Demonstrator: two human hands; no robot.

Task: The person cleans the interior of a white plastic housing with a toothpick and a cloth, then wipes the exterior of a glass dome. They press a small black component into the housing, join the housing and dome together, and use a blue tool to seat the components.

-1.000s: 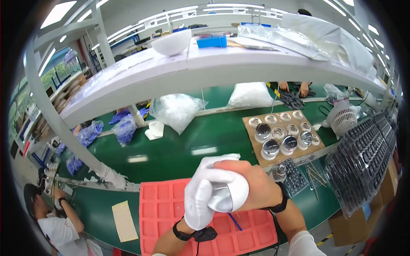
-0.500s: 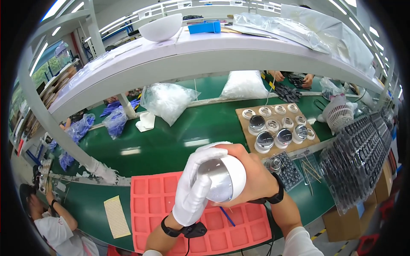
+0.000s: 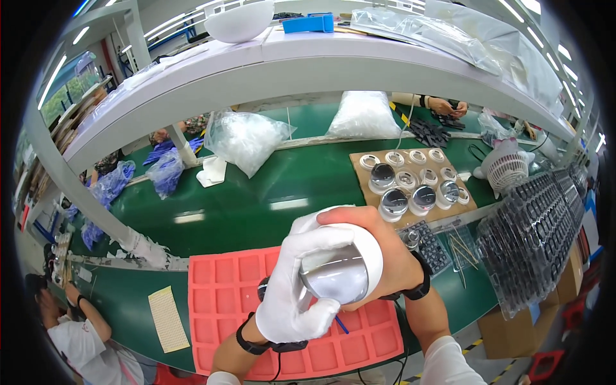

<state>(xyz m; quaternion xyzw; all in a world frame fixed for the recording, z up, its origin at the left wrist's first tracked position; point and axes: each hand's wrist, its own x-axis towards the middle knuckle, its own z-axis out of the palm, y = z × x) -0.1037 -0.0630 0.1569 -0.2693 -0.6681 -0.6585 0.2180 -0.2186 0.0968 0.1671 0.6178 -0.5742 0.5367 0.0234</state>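
Observation:
Over the red foam tray (image 3: 221, 346), I hold a white round housing with a glossy clear dome (image 3: 340, 279) in both hands. My left hand (image 3: 285, 305), in a white glove, curls around the dome's left side, its thumb at the lower edge and fingers over the top. My bare right hand (image 3: 401, 266) wraps the white shell from the right; most of its fingers are hidden behind it. Below the dome, a thin blue stick (image 3: 342, 326) lies on the tray. Each of my wrists wears a black band.
At the back right, a brown board (image 3: 359, 162) carries several white rings and domed units. Beside it lie a tray of small dark parts (image 3: 436, 256), wooden sticks (image 3: 463, 250), a small white fan (image 3: 505, 163) and stacked clear trays (image 3: 532, 237). A shelf (image 3: 308, 77) spans above; a co-worker (image 3: 90, 346) sits left.
My hands and the domed housing have shifted slightly right. The left thumb has moved from across the dome to its lower edge, so more of the dome's face shows.

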